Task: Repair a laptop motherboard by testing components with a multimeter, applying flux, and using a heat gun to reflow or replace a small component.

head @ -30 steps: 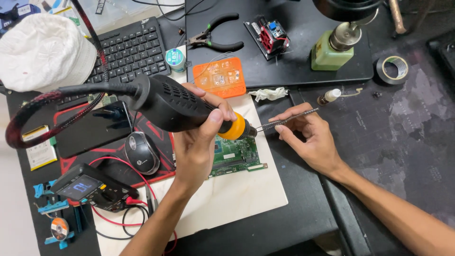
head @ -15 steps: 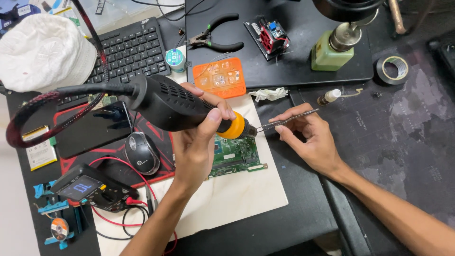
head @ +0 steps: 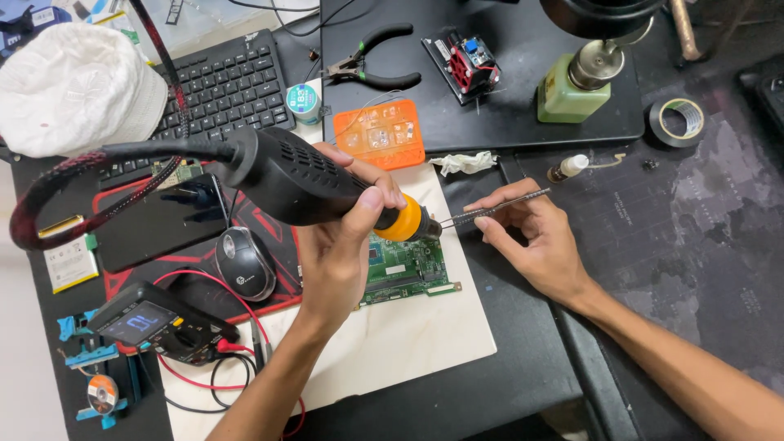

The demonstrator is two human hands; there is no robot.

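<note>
The left hand (head: 343, 245) is wrapped tight around the black hot-air gun (head: 302, 184), thumb over the top and fingers curled beneath, its orange nozzle collar (head: 406, 219) angled down toward the green circuit board (head: 404, 268). That board lies flat on the pale work mat (head: 408, 343), right under the nozzle and partly hidden by the hand. The right hand (head: 535, 237) pinches a pair of metal tweezers (head: 490, 208) between thumb and fingertips, the tips pointing in at the nozzle's mouth; whether they touch the board is hard to make out from here. The gun's braided red-and-black cable (head: 49, 196) loops off over the keyboard (head: 220, 86). Just beyond the board sits an orange parts tray (head: 380, 135), with a mouse (head: 243, 263) and a multimeter (head: 155, 322) on the near left.
</note>
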